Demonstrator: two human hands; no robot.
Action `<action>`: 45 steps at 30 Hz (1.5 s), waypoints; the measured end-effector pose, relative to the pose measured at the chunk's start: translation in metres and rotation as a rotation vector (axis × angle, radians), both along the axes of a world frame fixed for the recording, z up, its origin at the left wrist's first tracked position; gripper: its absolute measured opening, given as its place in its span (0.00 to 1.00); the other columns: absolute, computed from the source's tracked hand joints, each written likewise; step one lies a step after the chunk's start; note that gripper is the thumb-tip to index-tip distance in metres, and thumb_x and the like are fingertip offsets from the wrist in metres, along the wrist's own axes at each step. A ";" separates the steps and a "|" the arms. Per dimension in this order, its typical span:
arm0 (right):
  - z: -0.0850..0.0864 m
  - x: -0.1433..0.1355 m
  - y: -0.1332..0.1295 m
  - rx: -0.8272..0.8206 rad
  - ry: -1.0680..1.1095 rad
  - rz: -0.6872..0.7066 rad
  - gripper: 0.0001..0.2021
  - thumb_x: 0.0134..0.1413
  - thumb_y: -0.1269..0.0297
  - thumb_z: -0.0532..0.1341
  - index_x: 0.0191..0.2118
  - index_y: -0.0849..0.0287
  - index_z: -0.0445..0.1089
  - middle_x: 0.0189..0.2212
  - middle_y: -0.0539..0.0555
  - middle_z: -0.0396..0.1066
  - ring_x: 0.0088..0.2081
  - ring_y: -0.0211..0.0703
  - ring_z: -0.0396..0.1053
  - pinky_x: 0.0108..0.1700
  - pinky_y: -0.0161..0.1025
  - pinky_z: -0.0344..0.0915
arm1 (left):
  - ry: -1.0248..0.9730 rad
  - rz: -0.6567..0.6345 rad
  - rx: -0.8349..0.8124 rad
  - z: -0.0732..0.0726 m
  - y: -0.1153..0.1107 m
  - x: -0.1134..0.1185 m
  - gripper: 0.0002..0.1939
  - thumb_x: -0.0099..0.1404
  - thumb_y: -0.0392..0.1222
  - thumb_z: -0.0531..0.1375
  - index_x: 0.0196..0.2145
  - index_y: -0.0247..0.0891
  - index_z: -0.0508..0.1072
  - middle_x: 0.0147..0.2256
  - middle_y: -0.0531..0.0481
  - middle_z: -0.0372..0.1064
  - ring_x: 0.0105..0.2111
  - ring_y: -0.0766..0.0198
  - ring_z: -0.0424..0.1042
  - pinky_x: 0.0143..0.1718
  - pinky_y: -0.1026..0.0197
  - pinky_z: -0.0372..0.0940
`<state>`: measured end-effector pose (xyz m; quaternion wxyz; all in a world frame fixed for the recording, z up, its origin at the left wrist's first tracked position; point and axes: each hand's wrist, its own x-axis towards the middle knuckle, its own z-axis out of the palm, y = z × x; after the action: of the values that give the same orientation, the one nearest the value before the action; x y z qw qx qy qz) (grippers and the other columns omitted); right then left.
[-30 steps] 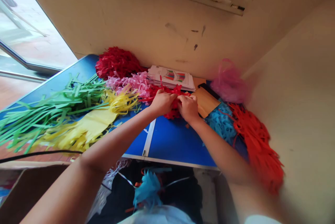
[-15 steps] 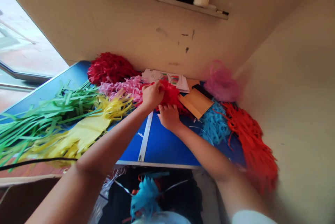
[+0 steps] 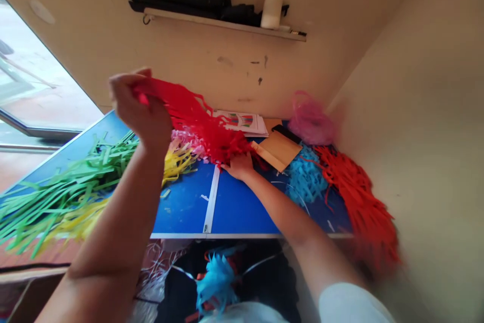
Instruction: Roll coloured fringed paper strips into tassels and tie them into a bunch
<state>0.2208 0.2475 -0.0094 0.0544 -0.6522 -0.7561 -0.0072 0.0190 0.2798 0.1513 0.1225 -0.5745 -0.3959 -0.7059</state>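
My left hand [image 3: 139, 106] is raised at the left, closed on one end of a red fringed streamer [image 3: 185, 104]. The streamer stretches down to the right into a bunched red heap on the blue table [image 3: 185, 207]. Over the near right side of that heap lies my right hand [image 3: 239, 166], its fingers holding the red fringe and partly hidden in it. Pink fringe [image 3: 187, 141] shows beneath the streamer. Close to my left forearm, yellow fringe [image 3: 177, 164] is partly covered, with green strips [image 3: 91, 167] beyond it.
Brown envelope [image 3: 280, 151], printed papers [image 3: 245, 122], blue fringe [image 3: 306, 177], orange-red fringe [image 3: 355, 192] and a pink plastic bag [image 3: 312, 121] lie at the right and back. A wall shelf [image 3: 227, 24] holds a white bottle [image 3: 273, 5]. Light-blue fringe [image 3: 217, 282] hangs below the table edge.
My left hand has moved up and left, drawing one end of the red fringe out of the heap. My right hand stays at the heap. The view has tilted up slightly.
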 end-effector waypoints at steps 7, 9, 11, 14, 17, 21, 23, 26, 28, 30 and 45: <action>0.029 -0.015 -0.103 0.146 0.294 0.060 0.12 0.64 0.59 0.56 0.44 0.56 0.75 0.44 0.59 0.76 0.56 0.54 0.63 0.61 0.55 0.48 | 0.644 0.044 -0.175 -0.024 -0.079 -0.061 0.13 0.66 0.42 0.54 0.46 0.45 0.74 0.45 0.52 0.79 0.43 0.59 0.78 0.59 0.45 0.61; 0.018 -0.046 -0.144 0.022 0.676 0.216 0.16 0.65 0.54 0.54 0.35 0.53 0.77 0.35 0.54 0.78 0.44 0.47 0.70 0.53 0.48 0.60 | 0.760 -0.047 -0.301 -0.056 -0.104 -0.056 0.13 0.66 0.40 0.54 0.45 0.42 0.76 0.47 0.48 0.77 0.45 0.57 0.78 0.56 0.48 0.64; 0.003 -0.083 -0.172 -0.195 1.144 0.356 0.17 0.61 0.47 0.58 0.44 0.51 0.75 0.39 0.52 0.77 0.37 0.44 0.73 0.42 0.42 0.67 | 0.818 -0.064 -0.394 -0.088 -0.127 -0.046 0.16 0.67 0.36 0.52 0.48 0.41 0.75 0.49 0.45 0.76 0.47 0.57 0.77 0.56 0.50 0.64; -0.015 -0.125 -0.179 -0.249 1.727 0.261 0.26 0.51 0.40 0.63 0.52 0.50 0.70 0.47 0.52 0.74 0.44 0.47 0.73 0.43 0.43 0.70 | 0.862 -0.131 -0.472 -0.125 -0.155 -0.033 0.19 0.68 0.36 0.50 0.52 0.43 0.73 0.50 0.44 0.75 0.49 0.55 0.76 0.57 0.48 0.62; -0.019 -0.130 -0.158 -0.277 2.185 0.128 0.25 0.49 0.40 0.63 0.46 0.53 0.72 0.45 0.54 0.75 0.49 0.49 0.72 0.49 0.46 0.70 | 0.903 -0.179 -0.530 -0.145 -0.175 -0.028 0.21 0.68 0.36 0.50 0.55 0.45 0.72 0.53 0.44 0.73 0.52 0.55 0.74 0.60 0.45 0.58; -0.012 -0.093 -0.135 -0.311 2.394 -0.074 0.19 0.49 0.45 0.64 0.39 0.56 0.73 0.38 0.55 0.78 0.46 0.49 0.74 0.49 0.47 0.71 | 0.924 -0.243 -0.569 -0.160 -0.188 -0.019 0.21 0.68 0.34 0.51 0.54 0.47 0.72 0.54 0.47 0.72 0.54 0.54 0.72 0.61 0.42 0.55; -0.010 -0.063 -0.134 -0.186 2.392 -0.152 0.18 0.49 0.49 0.64 0.41 0.55 0.73 0.40 0.54 0.78 0.47 0.49 0.74 0.50 0.48 0.71 | 0.928 -0.283 -0.583 -0.167 -0.191 -0.012 0.20 0.68 0.34 0.51 0.53 0.49 0.73 0.54 0.48 0.72 0.55 0.53 0.71 0.61 0.41 0.55; -0.009 -0.004 -0.151 -0.098 2.245 -0.192 0.19 0.46 0.51 0.66 0.42 0.54 0.72 0.42 0.54 0.77 0.46 0.50 0.75 0.50 0.50 0.71 | 0.930 -0.365 -0.589 -0.178 -0.191 0.001 0.20 0.68 0.35 0.53 0.54 0.52 0.73 0.54 0.49 0.72 0.56 0.52 0.70 0.61 0.39 0.52; -0.006 0.039 -0.172 -0.056 2.010 -0.284 0.19 0.44 0.50 0.67 0.40 0.56 0.72 0.39 0.56 0.77 0.42 0.52 0.76 0.47 0.53 0.72 | 0.904 -0.407 -0.587 -0.183 -0.191 0.008 0.21 0.68 0.34 0.53 0.54 0.53 0.72 0.54 0.49 0.73 0.56 0.52 0.70 0.62 0.38 0.49; 0.000 0.074 -0.197 0.202 1.623 -0.463 0.19 0.46 0.47 0.66 0.38 0.57 0.72 0.35 0.58 0.77 0.39 0.54 0.76 0.43 0.54 0.72 | 0.871 -0.428 -0.591 -0.186 -0.190 0.015 0.21 0.67 0.34 0.53 0.54 0.54 0.73 0.53 0.49 0.73 0.55 0.52 0.71 0.63 0.38 0.48; -0.021 0.018 -0.199 0.581 0.347 0.130 0.21 0.54 0.80 0.53 0.46 0.51 0.75 0.43 0.49 0.79 0.49 0.42 0.75 0.62 0.50 0.49 | 0.851 -0.251 -0.728 -0.177 -0.161 0.018 0.20 0.65 0.31 0.52 0.48 0.50 0.75 0.46 0.47 0.78 0.48 0.50 0.72 0.59 0.38 0.49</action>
<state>0.2388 0.0487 -0.0300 0.3659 -0.5514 -0.7419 -0.1075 0.0370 0.1188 -0.0253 -0.0192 -0.8558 -0.4581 -0.2396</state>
